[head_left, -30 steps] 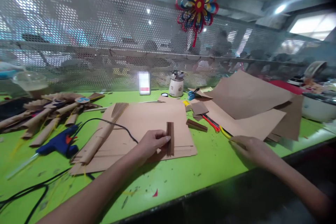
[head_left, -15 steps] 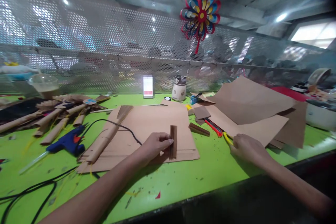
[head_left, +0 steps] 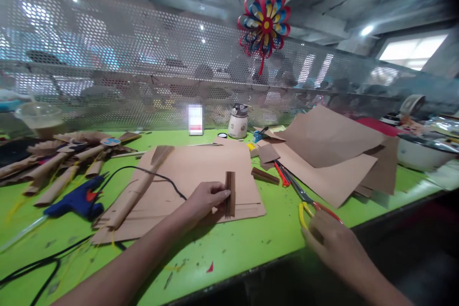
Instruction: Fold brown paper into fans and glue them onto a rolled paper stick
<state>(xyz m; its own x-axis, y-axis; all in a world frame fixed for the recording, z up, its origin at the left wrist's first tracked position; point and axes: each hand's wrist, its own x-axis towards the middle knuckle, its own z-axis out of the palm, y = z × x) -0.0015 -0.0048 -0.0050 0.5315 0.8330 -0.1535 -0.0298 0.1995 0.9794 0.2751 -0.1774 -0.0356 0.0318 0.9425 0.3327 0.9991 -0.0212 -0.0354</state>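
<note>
Pinched between the thumb and fingers of my left hand point(head_left: 205, 201) is a narrow pleated strip of brown paper point(head_left: 231, 194), standing upright over a stack of brown paper sheets point(head_left: 204, 162). To the right, my right hand point(head_left: 332, 241) has its fingers closed on scissors point(head_left: 304, 196) with one yellow and one red handle loop. Their blades point away toward the upper left; how the fingers sit in the loops is partly hidden. A second folded brown paper piece point(head_left: 265, 176) lies between the stack and a red-handled tool point(head_left: 281, 174).
At left, a blue glue gun point(head_left: 77, 201) with a black cable lies near rolled paper pieces point(head_left: 59, 186). A paper roll point(head_left: 134, 196) rests on the stack. Large brown sheets point(head_left: 330, 138) lean at right, beside a white pot point(head_left: 425, 153). A bottle point(head_left: 238, 123) stands behind.
My right hand has pulled the scissors from beside the large sheets toward the table's front edge; both handles and the blades now show. My left hand still holds the pleated strip.
</note>
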